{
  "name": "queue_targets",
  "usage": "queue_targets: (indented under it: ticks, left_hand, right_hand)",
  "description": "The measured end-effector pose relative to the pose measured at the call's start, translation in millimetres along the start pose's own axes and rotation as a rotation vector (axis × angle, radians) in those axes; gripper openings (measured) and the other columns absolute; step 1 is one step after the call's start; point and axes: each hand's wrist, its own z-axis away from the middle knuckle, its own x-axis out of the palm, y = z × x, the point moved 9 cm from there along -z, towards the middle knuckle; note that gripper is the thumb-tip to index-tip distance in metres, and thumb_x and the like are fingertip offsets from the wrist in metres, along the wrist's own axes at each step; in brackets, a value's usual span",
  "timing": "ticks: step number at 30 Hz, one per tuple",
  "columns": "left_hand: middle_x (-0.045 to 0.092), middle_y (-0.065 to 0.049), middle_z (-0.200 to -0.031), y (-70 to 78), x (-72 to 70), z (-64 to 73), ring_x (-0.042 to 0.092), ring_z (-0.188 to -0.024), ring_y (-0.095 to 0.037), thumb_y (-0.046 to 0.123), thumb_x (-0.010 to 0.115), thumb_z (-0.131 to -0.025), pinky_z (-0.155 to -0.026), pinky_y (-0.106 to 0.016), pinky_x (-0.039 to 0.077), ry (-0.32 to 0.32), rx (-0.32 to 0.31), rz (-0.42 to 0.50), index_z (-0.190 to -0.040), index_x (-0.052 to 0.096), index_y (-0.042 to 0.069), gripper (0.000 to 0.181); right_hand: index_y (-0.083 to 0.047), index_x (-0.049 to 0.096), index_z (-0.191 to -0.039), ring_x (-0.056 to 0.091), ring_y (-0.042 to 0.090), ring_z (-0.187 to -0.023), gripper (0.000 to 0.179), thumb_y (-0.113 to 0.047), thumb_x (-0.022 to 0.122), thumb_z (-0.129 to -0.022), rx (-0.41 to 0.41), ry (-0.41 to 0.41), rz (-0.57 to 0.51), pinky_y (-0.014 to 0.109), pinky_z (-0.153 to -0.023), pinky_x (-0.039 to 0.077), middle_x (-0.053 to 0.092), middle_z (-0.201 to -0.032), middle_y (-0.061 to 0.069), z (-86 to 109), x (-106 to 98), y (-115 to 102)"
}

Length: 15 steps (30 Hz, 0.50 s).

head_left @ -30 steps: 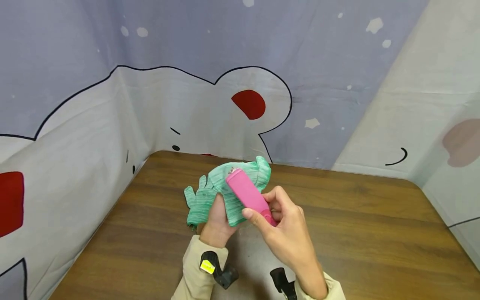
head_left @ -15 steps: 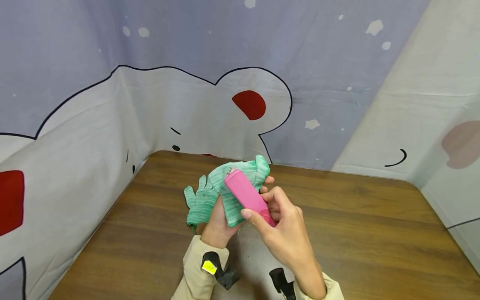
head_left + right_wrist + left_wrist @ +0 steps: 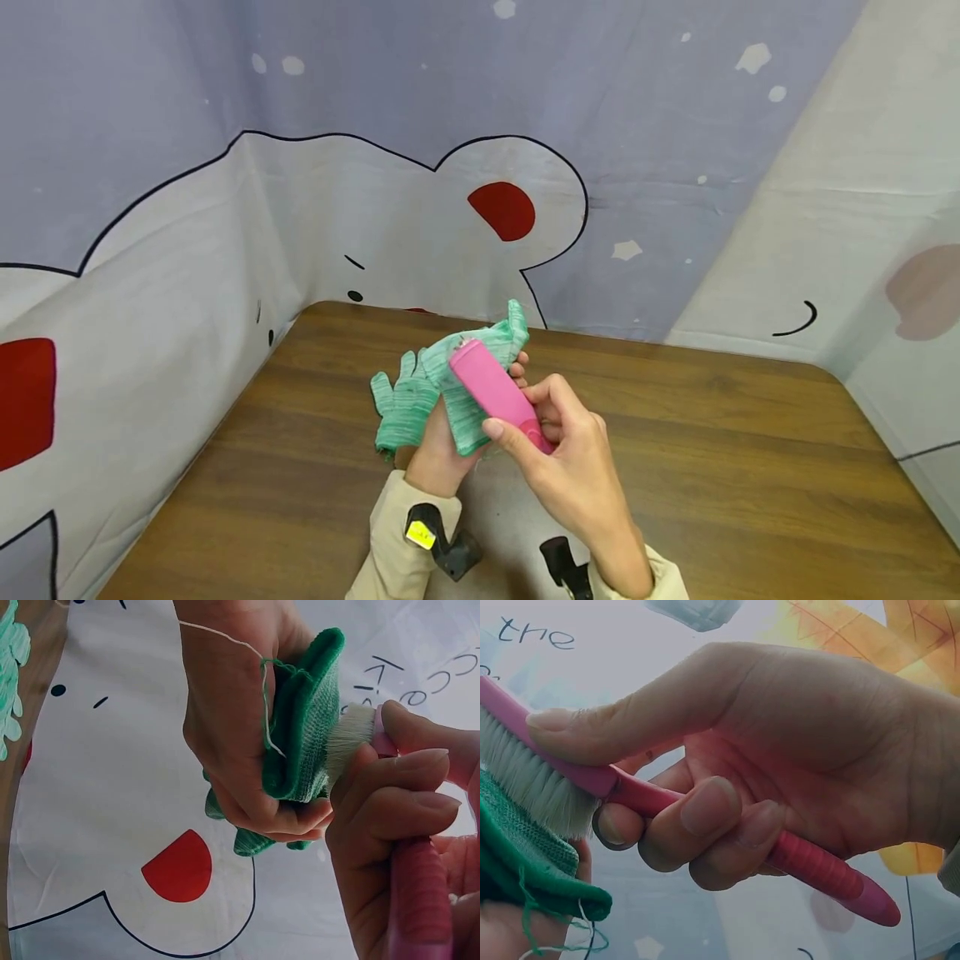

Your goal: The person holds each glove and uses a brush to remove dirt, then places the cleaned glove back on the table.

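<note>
Lower middle of the head view, the green glove hides much of the left grip; 2 sleeves leave the bottom edge. The left wrist view's left edge cuts off the brush, the right wrist view's a 2nd glove.

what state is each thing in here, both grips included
Green striped knit glove: held, loose threads at cuff
Second green knit glove: lying on brown wood-grain table
Pink brush with white bristles: held, bristles touching the first glove
Left grip: holding the first glove
Right grip: holding the brush
White-and-lilac printed cloth backdrop: hanging, creased
</note>
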Motion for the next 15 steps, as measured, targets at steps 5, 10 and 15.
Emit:
queue_targets:
  ticks: [5,10,15]
  left_hand:
    - [0.065,0.003,-0.096,0.0,-11.4,0.8,0.060,-0.086,-0.006,0.041,0.060,-0.087,-0.077,-0.019,0.048,0.098,0.039,-0.068,-0.101,0.064,0.013,0.032]
    - [0.066,0.002,-0.084,14.7,-45.4,6.7,0.063,-0.075,-0.011,0.028,0.063,-0.087,-0.067,-0.026,0.052,0.427,0.211,-0.265,-0.091,0.066,0.016,0.013]
    - [0.062,-0.002,-0.075,41.5,-69.9,11.9,0.055,-0.070,-0.012,-0.001,0.062,-0.083,-0.068,-0.028,0.050,0.670,0.363,-0.786,-0.085,0.064,0.005,0.007]
  right_hand:
    - [-0.013,0.055,-0.093,0.061,0.011,-0.058,0.029,-0.024,0.076,-0.076,0.030,0.000,-0.002,0.026,-0.053,0.051,0.066,-0.076,-0.001,1.1,0,4]
    - [-0.015,0.056,-0.093,0.059,0.009,-0.056,0.028,-0.026,0.075,-0.077,0.037,-0.019,0.002,0.026,-0.051,0.049,0.066,-0.074,-0.003,0.6,3,5]
    - [-0.015,0.057,-0.094,0.058,0.013,-0.053,0.028,-0.023,0.076,-0.076,0.097,-0.030,-0.060,0.027,-0.047,0.046,0.064,-0.074,-0.001,1.1,-2,4]
